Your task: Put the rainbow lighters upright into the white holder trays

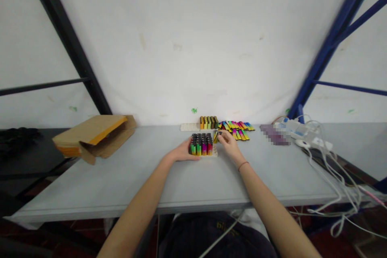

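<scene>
A white tray (214, 154) in the middle of the grey table (121, 177) holds several upright multicoloured lighters (201, 145). My left hand (182, 152) rests against the tray's left side, fingers curled on it. My right hand (228, 143) pinches one yellow lighter (215, 136) at the tray's far right corner. Just behind lies a loose pile of rainbow lighters (237, 128) flat on the table. A second tray (190, 127) at the back carries a row of yellow-orange lighters (208, 122).
An open brown cardboard box (93, 137) lies on the table's left. White power strips and cables (311, 139) sprawl at the right, beside a blurred purple item (274, 134). A white wall stands close behind; black and blue frame bars flank the sides.
</scene>
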{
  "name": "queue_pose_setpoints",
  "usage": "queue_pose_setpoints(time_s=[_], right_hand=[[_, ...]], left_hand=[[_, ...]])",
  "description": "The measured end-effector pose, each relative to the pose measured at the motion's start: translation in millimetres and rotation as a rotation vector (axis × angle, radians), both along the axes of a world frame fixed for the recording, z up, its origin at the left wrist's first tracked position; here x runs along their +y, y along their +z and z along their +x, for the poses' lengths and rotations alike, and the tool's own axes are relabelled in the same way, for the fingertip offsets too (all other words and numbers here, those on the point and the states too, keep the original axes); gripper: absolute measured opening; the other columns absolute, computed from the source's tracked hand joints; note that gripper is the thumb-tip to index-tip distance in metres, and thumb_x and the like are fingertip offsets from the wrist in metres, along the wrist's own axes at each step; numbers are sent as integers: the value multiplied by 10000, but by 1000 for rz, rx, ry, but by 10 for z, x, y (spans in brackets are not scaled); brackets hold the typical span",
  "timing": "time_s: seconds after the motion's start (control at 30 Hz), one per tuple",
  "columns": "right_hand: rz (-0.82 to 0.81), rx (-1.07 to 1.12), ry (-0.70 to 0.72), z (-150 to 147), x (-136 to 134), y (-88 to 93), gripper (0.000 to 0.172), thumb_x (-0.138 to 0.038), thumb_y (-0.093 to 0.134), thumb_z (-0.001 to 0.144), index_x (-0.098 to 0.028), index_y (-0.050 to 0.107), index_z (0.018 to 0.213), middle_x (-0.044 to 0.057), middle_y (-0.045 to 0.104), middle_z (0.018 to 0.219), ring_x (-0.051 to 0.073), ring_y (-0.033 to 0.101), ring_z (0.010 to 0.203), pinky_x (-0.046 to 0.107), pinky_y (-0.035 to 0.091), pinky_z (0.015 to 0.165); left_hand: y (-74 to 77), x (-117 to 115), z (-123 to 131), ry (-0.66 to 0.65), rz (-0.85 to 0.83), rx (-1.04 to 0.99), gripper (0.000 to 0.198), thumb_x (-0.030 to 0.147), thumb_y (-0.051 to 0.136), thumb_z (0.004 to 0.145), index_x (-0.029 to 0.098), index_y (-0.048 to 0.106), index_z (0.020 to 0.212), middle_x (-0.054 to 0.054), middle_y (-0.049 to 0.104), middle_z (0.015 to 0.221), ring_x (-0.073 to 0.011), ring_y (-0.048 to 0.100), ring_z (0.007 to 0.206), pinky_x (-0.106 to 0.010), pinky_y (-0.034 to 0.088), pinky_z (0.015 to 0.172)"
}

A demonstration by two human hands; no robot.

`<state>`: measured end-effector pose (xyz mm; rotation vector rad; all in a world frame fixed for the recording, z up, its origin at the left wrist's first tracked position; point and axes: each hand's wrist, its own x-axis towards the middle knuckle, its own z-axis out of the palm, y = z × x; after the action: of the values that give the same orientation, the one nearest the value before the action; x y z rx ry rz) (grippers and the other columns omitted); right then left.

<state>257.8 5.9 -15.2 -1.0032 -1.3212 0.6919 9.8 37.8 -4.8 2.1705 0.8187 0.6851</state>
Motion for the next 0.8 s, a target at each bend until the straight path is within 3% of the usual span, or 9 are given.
queue_pose_setpoints(time_s=[0.13,0.47,0.7,0.8], right_hand=[[4,-84,34,-39,-2,-54,331,-428,595,787,-183,600,1010,36,682,844,181,636,815,317,494,806],[23,-266,-101,-68,-39,-77,295,-381,548,847,-210,624,1075,48,697,865,203,655,795,318,510,725],[61,-557,-212,-72,22,-132,402,-161,387,867,-174,624,1192,107,696,1055,235,630,987,376,470,912],[1,-679,-387,35,-12,-75,465,-71,362,813,-137,645,1176,138,677,1057,252,599,1029,386,439,949]], left_hand=[[2,-5,0,-9,3,-5,1007,397,850,583,121,350,1412,-170,445,1441,-346,408,1336,-479,275,1151],[-24,7,-5,-8,7,-26,1020,399,867,566,143,363,1415,-148,466,1427,-338,429,1320,-481,295,1142],[-44,25,-18,10,9,-2,1013,396,862,578,142,361,1420,-153,479,1414,-338,456,1296,-475,323,1125],[-29,18,-20,13,15,13,1017,412,863,572,132,368,1416,-160,465,1427,-346,430,1319,-473,303,1138]])
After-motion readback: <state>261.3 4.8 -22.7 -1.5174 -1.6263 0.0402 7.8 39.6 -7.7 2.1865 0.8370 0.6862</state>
